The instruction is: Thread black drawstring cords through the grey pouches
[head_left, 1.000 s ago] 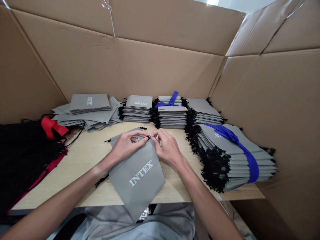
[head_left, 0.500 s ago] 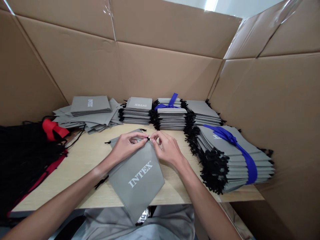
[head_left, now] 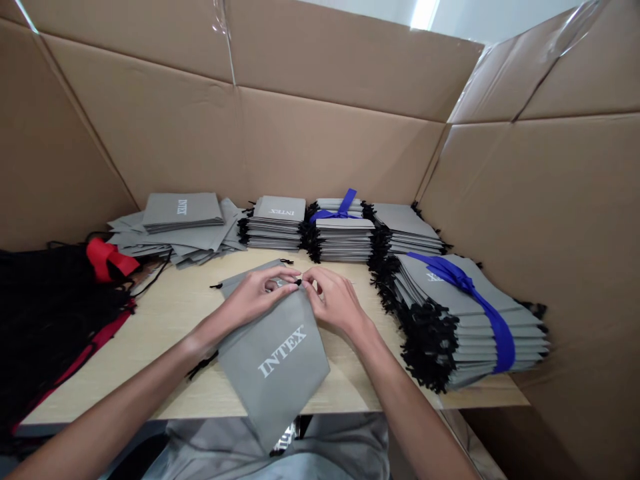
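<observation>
A grey drawstring pouch (head_left: 287,340) with white INTEX lettering lies at a slant before me, its lower corner hanging past the table's front edge. My left hand (head_left: 267,291) pinches its top corner between thumb and fingers. A small bit of black cord (head_left: 299,282) shows at that corner. My right hand (head_left: 333,297) is closed in a pinch right against the same spot; what lies between its fingertips is hidden. Under the held pouch is another grey pouch (head_left: 233,283) with black cord ends at its corners.
Loose grey pouches (head_left: 183,213) lie at the back left. Corded pouch stacks (head_left: 276,230) stand along the cardboard wall (head_left: 340,133). A bundle tied with blue ribbon (head_left: 480,293) sits on the right. Black cords (head_left: 55,320) and a red ribbon (head_left: 107,259) are heaped left.
My right fingers have closed in on the pouch corner, and the thin light strand seen between the hands is now out of sight. The pouch has barely moved.
</observation>
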A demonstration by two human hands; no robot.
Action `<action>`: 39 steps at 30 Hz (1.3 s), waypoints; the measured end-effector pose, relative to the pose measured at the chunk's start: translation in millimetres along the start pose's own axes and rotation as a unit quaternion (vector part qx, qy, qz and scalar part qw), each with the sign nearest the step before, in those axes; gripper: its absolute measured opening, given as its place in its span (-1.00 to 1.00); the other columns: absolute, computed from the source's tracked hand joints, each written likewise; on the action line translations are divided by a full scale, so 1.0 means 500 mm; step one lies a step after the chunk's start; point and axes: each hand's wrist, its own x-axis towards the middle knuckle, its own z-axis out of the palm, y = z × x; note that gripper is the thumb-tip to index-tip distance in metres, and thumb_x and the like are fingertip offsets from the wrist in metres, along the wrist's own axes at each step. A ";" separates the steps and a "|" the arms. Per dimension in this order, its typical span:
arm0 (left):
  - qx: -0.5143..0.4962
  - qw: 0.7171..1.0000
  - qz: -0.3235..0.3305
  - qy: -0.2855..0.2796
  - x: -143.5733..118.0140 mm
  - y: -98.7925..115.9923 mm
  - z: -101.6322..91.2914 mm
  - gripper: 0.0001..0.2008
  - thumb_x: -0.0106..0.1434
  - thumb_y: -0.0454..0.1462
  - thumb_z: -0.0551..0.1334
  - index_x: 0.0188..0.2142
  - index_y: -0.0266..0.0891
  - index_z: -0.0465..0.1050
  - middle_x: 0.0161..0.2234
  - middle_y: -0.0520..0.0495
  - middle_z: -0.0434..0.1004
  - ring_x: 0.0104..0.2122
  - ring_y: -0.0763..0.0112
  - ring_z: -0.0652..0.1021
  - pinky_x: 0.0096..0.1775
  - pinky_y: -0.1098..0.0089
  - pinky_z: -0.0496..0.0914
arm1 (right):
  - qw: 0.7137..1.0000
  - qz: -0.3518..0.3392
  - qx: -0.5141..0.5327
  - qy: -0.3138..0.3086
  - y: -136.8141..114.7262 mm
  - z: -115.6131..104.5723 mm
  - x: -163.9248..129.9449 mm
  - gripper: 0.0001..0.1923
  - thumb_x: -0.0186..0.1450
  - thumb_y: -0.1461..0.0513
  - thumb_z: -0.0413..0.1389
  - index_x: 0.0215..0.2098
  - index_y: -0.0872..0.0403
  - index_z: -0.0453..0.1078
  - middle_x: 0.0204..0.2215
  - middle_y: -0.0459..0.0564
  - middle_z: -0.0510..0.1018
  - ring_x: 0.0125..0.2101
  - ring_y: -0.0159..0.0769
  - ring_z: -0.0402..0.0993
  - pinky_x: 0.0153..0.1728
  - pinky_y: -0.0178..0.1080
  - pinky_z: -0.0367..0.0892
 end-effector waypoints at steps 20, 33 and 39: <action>-0.062 0.998 0.013 -0.011 0.000 -0.003 0.016 -0.73 0.40 -0.04 0.34 -0.08 -0.12 0.42 -0.28 -0.01 0.58 -0.22 0.24 0.62 -0.16 0.33 0.46 | 0.998 0.068 0.001 0.008 0.018 0.006 0.001 -0.88 0.50 0.19 0.10 -0.11 -0.06 0.49 -0.24 -0.08 0.69 -0.33 -0.20 0.53 -0.26 -0.23 0.24; 0.021 0.999 -0.005 -0.041 -0.002 -0.011 0.017 -0.69 0.50 0.01 0.16 0.01 -0.12 0.45 -0.19 -0.06 0.65 -0.20 0.19 0.62 -0.17 0.30 0.45 | 0.996 0.061 0.036 -0.050 0.017 0.017 0.001 -0.73 0.59 0.14 -0.02 -0.18 -0.01 0.49 -0.28 -0.08 0.64 -0.32 -0.26 0.45 -0.27 -0.29 0.15; 0.075 0.994 0.002 -0.086 0.001 -0.002 0.018 -0.59 0.53 0.04 0.06 -0.31 -0.15 0.41 -0.33 0.00 0.55 -0.30 0.25 0.53 -0.20 0.33 0.39 | 0.988 0.077 0.132 -0.016 0.031 0.036 0.004 -0.65 0.58 0.06 -0.03 -0.27 0.01 0.44 -0.40 -0.11 0.55 -0.37 -0.27 0.41 -0.27 -0.30 0.22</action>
